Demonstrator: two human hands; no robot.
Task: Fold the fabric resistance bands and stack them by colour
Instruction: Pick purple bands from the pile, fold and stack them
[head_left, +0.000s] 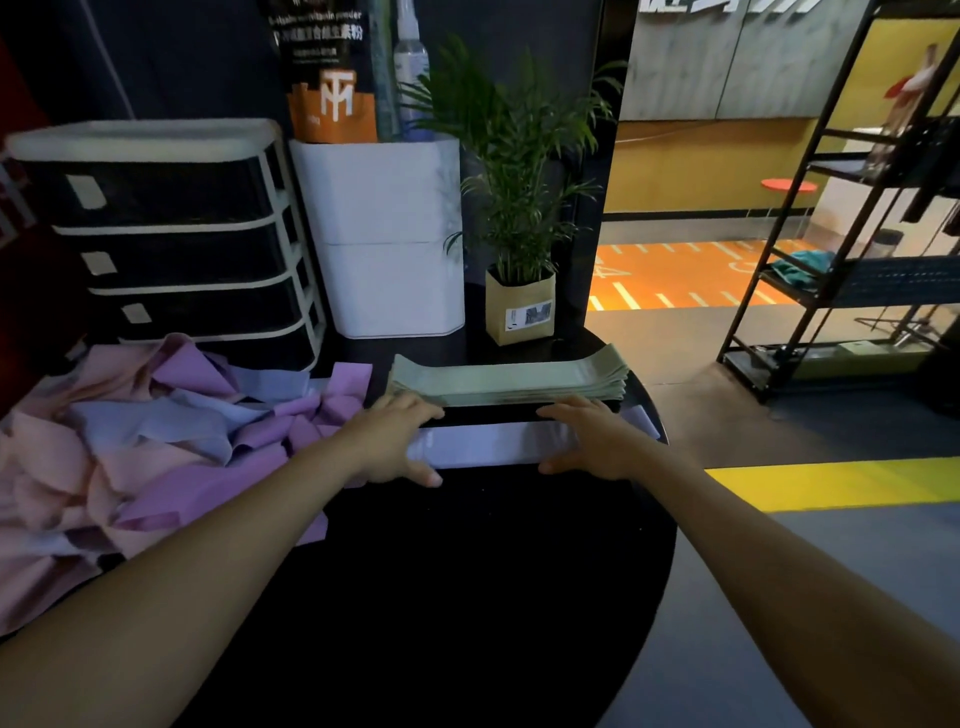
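A pale lavender-grey band (488, 444) lies flat across the black round table (467, 571). My left hand (397, 441) presses on its left end, fingers spread. My right hand (589, 436) rests flat on its right end. Just behind the band sits a neat stack of folded green bands (506, 382). To the left lies a loose heap of unfolded bands (130, 452) in pink, purple and lavender-grey.
A drawer unit (171, 234) with dark drawers, a white container (389, 234) and a potted plant (519, 306) stand at the table's back. A black metal shelf rack (831, 260) stands on the floor to the right. The table's right edge curves near my right wrist.
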